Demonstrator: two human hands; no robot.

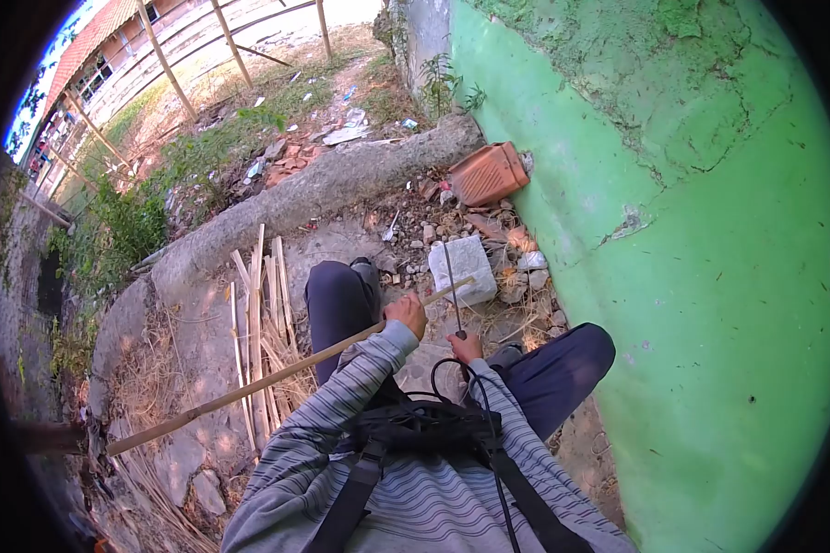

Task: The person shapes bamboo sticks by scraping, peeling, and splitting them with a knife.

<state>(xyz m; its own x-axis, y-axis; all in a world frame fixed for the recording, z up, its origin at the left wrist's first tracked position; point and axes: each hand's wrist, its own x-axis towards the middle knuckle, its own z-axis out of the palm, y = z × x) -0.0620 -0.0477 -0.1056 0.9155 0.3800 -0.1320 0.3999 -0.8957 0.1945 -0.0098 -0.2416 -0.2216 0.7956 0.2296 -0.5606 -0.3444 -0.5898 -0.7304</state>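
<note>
My left hand (406,314) is closed around a long bamboo strip (249,387), which runs from the lower left up to a whitish block (471,257) between my knees. The strip's near tip lies over that block. In my right hand (466,347) is a knife (450,276) with a long, thin, dark blade pointing away from me. Its blade crosses the strip close to the tip; whether they touch I cannot tell. My right fingers wrap the handle, which is mostly hidden.
Several split bamboo strips (266,323) lie left of my left knee. A green wall (710,304) with peeling plaster rises at the right. An orange roof tile (490,174) leans against it, among rubble. A low concrete ridge (323,189) crosses ahead, with litter and bamboo posts beyond.
</note>
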